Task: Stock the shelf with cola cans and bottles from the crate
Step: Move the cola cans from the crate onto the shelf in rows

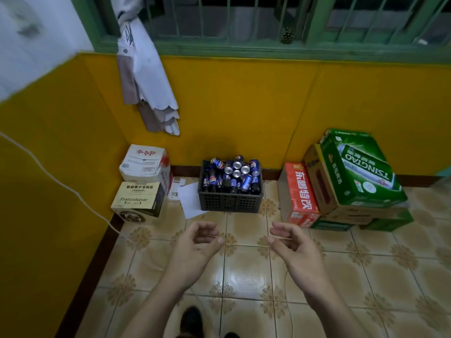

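Holds left hand (195,243) and right hand (292,246) out over the tiled floor (246,311), loosely curled, gripping nothing. Faces the black crate (230,203), heaped with cola cans (238,165) and bottles (212,182), against the yellow wall (231,106) ahead.

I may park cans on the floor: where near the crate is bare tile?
Bare tile spreads in front of the crate. Left of it, paper sheets fill the gap to the stacked boxes; right, only a narrow strip before the red carton.

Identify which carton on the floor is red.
The red carton immediately right of the black crate, bearing white lettering; the others are white, tan, brown or green.
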The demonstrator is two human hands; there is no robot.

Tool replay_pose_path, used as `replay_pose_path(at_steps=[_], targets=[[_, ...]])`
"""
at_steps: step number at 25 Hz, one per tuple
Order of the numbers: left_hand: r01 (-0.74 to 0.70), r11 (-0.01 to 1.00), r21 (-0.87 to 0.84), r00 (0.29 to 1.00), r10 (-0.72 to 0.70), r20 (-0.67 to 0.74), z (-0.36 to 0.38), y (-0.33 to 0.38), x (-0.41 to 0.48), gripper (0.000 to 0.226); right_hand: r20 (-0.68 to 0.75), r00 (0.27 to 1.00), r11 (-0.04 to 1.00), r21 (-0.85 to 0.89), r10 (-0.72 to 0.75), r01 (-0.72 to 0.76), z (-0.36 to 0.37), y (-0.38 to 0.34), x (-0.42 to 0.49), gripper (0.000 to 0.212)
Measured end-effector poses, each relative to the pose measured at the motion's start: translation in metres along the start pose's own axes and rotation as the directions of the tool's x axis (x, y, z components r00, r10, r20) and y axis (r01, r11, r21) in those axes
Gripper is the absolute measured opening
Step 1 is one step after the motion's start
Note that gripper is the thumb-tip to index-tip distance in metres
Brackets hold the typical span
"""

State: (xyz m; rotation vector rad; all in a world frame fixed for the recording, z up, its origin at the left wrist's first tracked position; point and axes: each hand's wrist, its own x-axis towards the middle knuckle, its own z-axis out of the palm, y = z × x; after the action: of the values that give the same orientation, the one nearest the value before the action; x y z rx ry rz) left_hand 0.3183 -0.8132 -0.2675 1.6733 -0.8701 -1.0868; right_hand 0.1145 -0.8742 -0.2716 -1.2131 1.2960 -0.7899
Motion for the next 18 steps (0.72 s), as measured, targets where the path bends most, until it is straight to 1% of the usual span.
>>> replay_pose_path(at_steps=[4,7,10,12,14,16,18], targets=[[0.021,1.0,-0.018,1.0,-0.021,0.012,-0.002,0.004,0.071,0.026,-0.018,0.999,0.998,-0.03,0.048,-0.049,0.008,-0.004,0.063,0.022],[0.044,0.997,-0.069,0.999,-0.042,0.026,-0.006,0.004,0.138,0.025,-0.045,0.996,0.995,-0.064,0.072,-0.074,0.023,-0.014,0.12,0.021],[0.062,0.997,-0.05,0.997,-0.059,0.048,-0.016,0.013,0.212,0.026,-0.062,0.992,0.988,-0.102,0.111,-0.117,0.039,-0.027,0.181,0.021],[0.114,0.992,-0.053,0.991,-0.11,0.075,-0.023,0.02,0.255,0.026,-0.057,0.982,0.978,-0.096,0.182,-0.187,0.05,-0.034,0.215,0.023],[0.105,0.994,-0.036,0.99,-0.101,0.097,-0.028,0.027,0.294,0.024,-0.068,0.974,0.972,-0.085,0.214,-0.219,0.062,-0.038,0.246,0.023],[0.144,0.989,-0.011,0.983,-0.142,0.113,-0.031,0.032,0.331,0.023,-0.108,0.965,0.966,-0.079,0.238,-0.247,0.069,-0.038,0.275,0.022],[0.178,0.984,-0.008,0.976,-0.175,0.132,-0.028,0.036,0.358,0.022,-0.116,0.954,0.959,-0.038,0.276,-0.282,0.074,-0.04,0.295,0.019]])
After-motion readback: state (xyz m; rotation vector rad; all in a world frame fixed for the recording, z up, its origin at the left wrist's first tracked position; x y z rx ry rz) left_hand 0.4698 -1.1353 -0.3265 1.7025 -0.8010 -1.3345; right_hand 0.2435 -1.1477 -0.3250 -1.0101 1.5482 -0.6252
